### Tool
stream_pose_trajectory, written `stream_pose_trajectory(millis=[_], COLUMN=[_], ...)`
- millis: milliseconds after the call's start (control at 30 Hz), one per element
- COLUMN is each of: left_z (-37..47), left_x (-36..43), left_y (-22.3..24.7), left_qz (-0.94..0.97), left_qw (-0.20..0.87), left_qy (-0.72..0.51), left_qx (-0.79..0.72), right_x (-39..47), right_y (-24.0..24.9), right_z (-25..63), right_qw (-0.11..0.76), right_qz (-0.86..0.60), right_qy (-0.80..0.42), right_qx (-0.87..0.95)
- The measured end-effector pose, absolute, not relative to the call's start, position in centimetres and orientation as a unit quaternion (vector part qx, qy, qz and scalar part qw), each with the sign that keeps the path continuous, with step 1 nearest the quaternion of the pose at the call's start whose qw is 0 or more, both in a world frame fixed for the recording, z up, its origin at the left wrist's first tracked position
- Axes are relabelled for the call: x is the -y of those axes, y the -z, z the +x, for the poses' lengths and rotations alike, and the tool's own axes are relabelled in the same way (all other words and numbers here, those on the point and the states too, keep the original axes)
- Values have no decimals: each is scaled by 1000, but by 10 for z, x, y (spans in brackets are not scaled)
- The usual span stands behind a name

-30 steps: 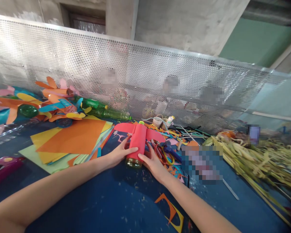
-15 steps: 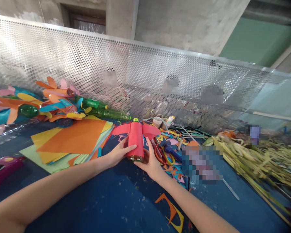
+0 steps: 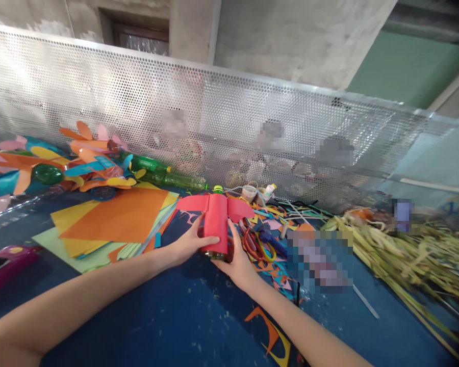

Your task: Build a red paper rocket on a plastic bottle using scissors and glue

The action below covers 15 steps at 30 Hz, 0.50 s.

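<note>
A plastic bottle wrapped in red paper (image 3: pixel 216 219) is held between my two hands, its green cap pointing away from me. Red paper wings (image 3: pixel 193 203) stick out from both sides near the cap end. My left hand (image 3: pixel 193 238) grips the left side, thumb lying across the red paper. On the right, my right hand (image 3: pixel 239 255) closes round the lower part, with fingers along the side and thumb by the base. The bottle's bare bottom shows below the paper. Some fingers are hidden behind the bottle.
Coloured paper sheets (image 3: pixel 115 221) lie left of my hands. Behind them are paper-and-bottle planes (image 3: pixel 95 163) and green bottles (image 3: pixel 149 164). Scissors (image 3: pixel 252 244) and paper scraps (image 3: pixel 270 334) lie to the right, dried leaf strips (image 3: pixel 405 255) farther right. A perforated metal screen (image 3: pixel 229 112) stands behind.
The bottle has turned and tilted slightly in my hands, its cap end shifting a little to the right. Both hands keep their hold.
</note>
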<state>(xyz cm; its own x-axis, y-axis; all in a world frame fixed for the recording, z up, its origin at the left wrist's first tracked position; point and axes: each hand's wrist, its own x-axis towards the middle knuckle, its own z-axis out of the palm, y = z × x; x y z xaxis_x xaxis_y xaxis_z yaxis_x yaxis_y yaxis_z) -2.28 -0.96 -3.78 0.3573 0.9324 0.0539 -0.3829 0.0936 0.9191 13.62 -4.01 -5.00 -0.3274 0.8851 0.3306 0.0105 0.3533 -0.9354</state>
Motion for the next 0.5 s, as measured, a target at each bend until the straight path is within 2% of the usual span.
stream_pose_trajectory(millis=[200, 400, 500], left_z=[-28, -51, -67], left_x=[3, -19, -33], left_y=[35, 26, 21], left_qz=[486, 589, 620], left_qw=[650, 516, 498], left_qy=[-491, -457, -416], left_qx=[-315, -422, -441], right_x=[37, 36, 37], right_y=[58, 63, 62], right_z=[136, 140, 140], right_qw=[466, 439, 433], right_qz=[-321, -377, -383], right_qy=[-501, -446, -428], right_qx=[655, 683, 695])
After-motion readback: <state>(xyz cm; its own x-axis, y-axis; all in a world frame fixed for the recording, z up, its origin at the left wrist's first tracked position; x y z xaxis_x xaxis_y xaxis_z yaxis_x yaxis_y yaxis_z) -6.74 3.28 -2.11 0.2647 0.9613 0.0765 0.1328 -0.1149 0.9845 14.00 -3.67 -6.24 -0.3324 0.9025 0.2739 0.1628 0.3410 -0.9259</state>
